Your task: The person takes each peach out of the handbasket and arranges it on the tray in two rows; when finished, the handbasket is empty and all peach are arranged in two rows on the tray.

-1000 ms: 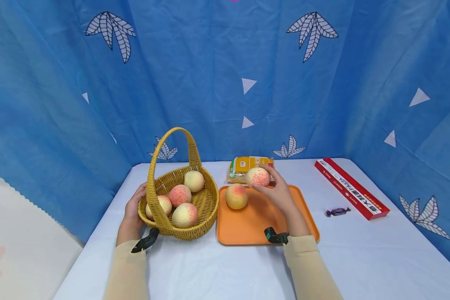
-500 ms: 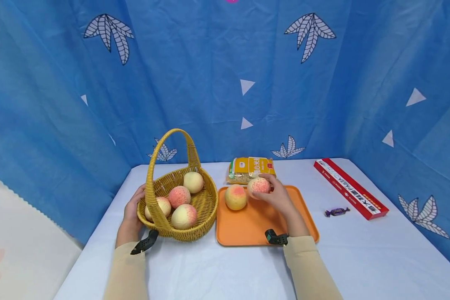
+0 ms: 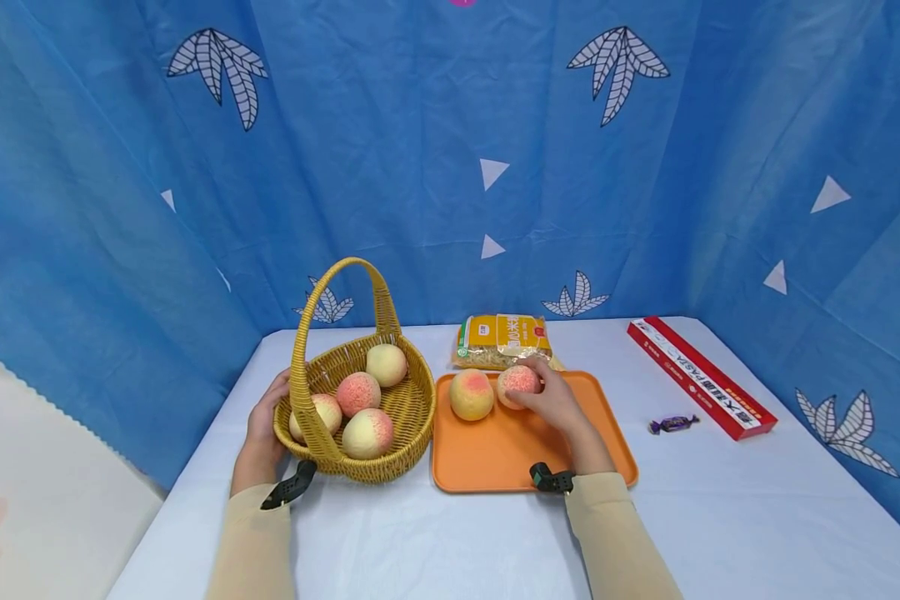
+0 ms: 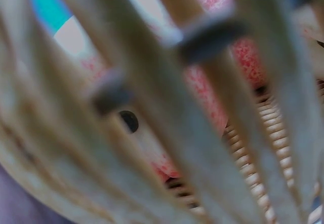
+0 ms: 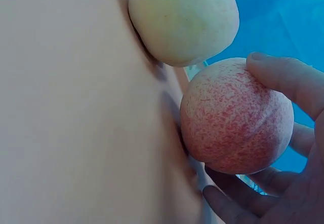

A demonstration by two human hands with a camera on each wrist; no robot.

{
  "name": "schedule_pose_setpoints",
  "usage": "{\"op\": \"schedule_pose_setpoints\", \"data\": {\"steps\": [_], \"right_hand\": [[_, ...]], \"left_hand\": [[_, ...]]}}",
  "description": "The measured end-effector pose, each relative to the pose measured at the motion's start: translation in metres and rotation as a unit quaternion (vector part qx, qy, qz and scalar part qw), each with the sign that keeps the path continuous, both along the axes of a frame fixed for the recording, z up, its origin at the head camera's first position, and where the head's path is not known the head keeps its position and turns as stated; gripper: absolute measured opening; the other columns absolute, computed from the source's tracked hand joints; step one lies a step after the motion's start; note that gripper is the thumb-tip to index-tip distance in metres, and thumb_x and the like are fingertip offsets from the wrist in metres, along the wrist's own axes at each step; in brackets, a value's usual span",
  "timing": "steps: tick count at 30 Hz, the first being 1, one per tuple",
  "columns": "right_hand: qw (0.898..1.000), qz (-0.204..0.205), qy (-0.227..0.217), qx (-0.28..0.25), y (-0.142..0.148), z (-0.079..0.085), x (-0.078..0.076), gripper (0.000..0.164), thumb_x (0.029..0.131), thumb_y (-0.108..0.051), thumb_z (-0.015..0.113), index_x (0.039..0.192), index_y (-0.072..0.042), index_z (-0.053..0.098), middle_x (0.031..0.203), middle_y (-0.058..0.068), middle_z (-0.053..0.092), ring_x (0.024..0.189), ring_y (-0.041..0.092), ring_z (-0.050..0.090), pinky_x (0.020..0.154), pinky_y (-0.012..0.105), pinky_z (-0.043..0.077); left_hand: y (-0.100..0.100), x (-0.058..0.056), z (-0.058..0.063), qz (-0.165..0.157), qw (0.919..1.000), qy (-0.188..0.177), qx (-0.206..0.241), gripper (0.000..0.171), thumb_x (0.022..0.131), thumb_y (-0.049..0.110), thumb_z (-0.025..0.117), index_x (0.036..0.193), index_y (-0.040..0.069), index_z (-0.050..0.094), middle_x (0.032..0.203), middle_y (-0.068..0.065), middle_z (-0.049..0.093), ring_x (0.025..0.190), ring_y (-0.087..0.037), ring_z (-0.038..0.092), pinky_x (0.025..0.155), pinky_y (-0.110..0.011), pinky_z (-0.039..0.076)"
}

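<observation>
My right hand [image 3: 558, 404] holds a pink-speckled peach [image 3: 518, 387] over the far part of the orange tray [image 3: 487, 467]. In the right wrist view, the thumb lies on one side of this peach [image 5: 235, 120] and the fingers on the other. It sits at or very near the tray surface. Beside it on the tray lies a yellowish peach [image 3: 471, 397]. My left hand [image 3: 262, 425] grips the left side of a yellow wicker basket [image 3: 416, 417]. Several peaches lie inside, among them a pink one [image 3: 358, 393]. The blurred weave [image 4: 167, 112] fills the left wrist view.
Behind the tray lies a yellow packet of dry food [image 3: 495, 337]. A long red and white pasta box [image 3: 701, 379] lies at the right, with a purple wrapped candy [image 3: 673, 424] near it. A tall handle [image 3: 352, 262] arches over the basket. Blue curtains stand behind the white table [image 3: 420, 550].
My right hand has lowered its peach from in front of the packet to the tray, beside the yellowish peach. My left hand and the basket have stayed in place.
</observation>
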State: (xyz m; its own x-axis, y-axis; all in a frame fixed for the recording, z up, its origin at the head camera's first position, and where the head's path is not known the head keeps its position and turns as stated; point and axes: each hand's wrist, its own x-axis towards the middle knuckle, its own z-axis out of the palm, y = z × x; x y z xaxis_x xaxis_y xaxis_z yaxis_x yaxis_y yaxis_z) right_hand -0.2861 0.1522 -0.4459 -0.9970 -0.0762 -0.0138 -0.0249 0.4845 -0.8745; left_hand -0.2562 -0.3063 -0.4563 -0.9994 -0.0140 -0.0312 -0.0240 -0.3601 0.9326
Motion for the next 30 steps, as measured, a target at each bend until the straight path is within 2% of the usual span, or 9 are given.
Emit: {"op": "schedule_pose_setpoints", "data": {"steps": [8, 12, 17, 22, 30], "right_hand": [[1.000, 0.003, -0.004, -0.010, 0.0006, -0.0043, -0.0004, 0.068, 0.089, -0.034, 0.076, 0.147, -0.023, 0.043, 0.149, 0.014, 0.046, 0.129, 0.034, 0.050, 0.111, 0.053, 0.044], [1.000, 0.004, -0.005, -0.008, -0.0015, -0.0058, -0.0015, 0.072, 0.090, -0.036, 0.075, 0.151, -0.023, 0.038, 0.154, 0.014, 0.042, 0.134, 0.036, 0.046, 0.114, 0.054, 0.040], [1.000, 0.005, 0.004, 0.010, -0.0044, -0.0071, -0.0025, 0.077, 0.091, -0.038, 0.073, 0.153, -0.019, 0.032, 0.156, 0.016, 0.038, 0.138, 0.038, 0.043, 0.115, 0.057, 0.038], [0.999, 0.020, 0.027, 0.013, -0.0053, -0.0081, -0.0017, 0.082, 0.087, -0.032, 0.078, 0.152, -0.013, 0.031, 0.153, 0.018, 0.040, 0.135, 0.039, 0.046, 0.114, 0.056, 0.039], [0.999, -0.010, 0.021, 0.034, -0.0033, -0.0082, -0.0027, 0.082, 0.085, -0.038, 0.080, 0.150, -0.015, 0.036, 0.150, 0.016, 0.045, 0.132, 0.036, 0.049, 0.110, 0.055, 0.044]], "left_hand": [[0.0024, 0.0002, 0.0019, 0.005, 0.9998, -0.017, -0.009, 0.036, 0.109, 0.023, 0.031, 0.143, 0.026, 0.044, 0.145, 0.009, 0.042, 0.136, -0.008, 0.035, 0.104, -0.016, 0.036], [0.0026, 0.0011, 0.0011, 0.010, 0.9998, -0.016, -0.011, 0.036, 0.107, 0.024, 0.034, 0.142, 0.027, 0.046, 0.144, 0.010, 0.043, 0.136, -0.009, 0.036, 0.103, -0.015, 0.037], [0.0021, 0.0020, 0.0015, 0.006, 0.9999, -0.010, -0.007, 0.034, 0.108, 0.023, 0.033, 0.138, 0.029, 0.049, 0.142, 0.011, 0.045, 0.135, -0.008, 0.036, 0.103, -0.015, 0.037], [0.0019, 0.0024, 0.0008, 0.007, 0.9999, -0.009, -0.007, 0.034, 0.108, 0.022, 0.033, 0.136, 0.031, 0.051, 0.138, 0.014, 0.048, 0.134, -0.007, 0.038, 0.103, -0.015, 0.038], [0.0022, 0.0025, 0.0018, 0.007, 0.9999, -0.006, -0.009, 0.033, 0.108, 0.024, 0.035, 0.136, 0.031, 0.052, 0.139, 0.014, 0.048, 0.134, -0.007, 0.037, 0.102, -0.015, 0.038]]}}
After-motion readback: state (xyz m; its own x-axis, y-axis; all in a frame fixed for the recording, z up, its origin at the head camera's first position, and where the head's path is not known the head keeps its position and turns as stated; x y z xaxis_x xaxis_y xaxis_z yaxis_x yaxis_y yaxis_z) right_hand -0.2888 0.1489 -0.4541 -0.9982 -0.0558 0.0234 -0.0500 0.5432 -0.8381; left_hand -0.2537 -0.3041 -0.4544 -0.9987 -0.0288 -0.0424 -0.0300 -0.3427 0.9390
